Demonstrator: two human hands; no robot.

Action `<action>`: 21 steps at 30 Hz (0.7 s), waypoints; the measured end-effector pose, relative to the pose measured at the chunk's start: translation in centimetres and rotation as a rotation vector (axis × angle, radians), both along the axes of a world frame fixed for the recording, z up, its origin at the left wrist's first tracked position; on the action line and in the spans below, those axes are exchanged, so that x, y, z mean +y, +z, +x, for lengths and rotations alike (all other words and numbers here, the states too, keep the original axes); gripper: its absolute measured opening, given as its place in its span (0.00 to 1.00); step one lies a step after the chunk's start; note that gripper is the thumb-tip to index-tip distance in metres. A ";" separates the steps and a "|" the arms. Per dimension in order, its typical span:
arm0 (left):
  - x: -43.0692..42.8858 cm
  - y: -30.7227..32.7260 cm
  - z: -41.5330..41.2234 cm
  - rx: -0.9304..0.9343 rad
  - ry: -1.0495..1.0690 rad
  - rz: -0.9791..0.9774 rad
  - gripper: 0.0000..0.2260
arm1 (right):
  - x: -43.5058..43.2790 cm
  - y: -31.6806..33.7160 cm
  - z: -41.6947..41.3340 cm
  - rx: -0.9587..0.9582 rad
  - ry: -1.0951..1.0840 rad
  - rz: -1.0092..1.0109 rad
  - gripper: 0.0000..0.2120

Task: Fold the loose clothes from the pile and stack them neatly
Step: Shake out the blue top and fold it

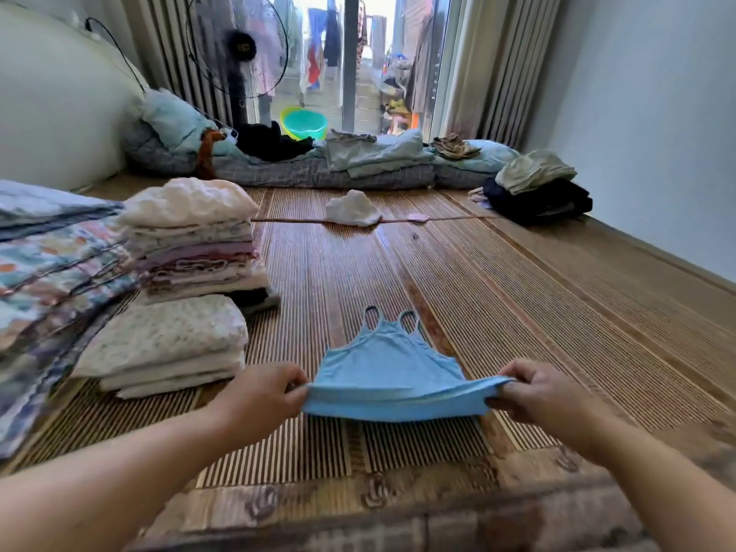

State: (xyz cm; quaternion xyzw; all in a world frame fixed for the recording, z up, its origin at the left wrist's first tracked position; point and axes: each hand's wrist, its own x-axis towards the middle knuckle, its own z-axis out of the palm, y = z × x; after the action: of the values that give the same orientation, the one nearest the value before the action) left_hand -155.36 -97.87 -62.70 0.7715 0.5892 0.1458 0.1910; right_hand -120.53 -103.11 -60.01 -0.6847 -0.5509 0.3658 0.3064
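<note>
Low on the bamboo mat [498,292], the blue cami top [388,368] lies w/ its 2 strap loops pointing away, near hem lifted. Our fingertips [292,383] mostly tuck behind the fabric, so we can't see them well. Our left hand [263,396] pinches the hem's left corner, our right hand [545,392] the right corner. Both arms reach fwd, hem taut btwn them. A folded stack [191,249] sits left; patterned bedding [44,280] beside it runs off frame.
</note>
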 end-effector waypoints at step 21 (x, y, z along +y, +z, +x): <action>-2.8 -2.4 0.1 -0.684 -0.020 -0.334 0.09 | -2.5 -0.2 3.2 0.202 0.155 -0.259 0.06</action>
State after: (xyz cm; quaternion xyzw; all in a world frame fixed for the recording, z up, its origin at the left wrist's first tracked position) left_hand -155.25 -100.63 -65.08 0.6421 0.4996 0.2948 0.5012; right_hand -117.35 -105.62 -60.24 -0.6336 -0.5166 0.5234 0.2403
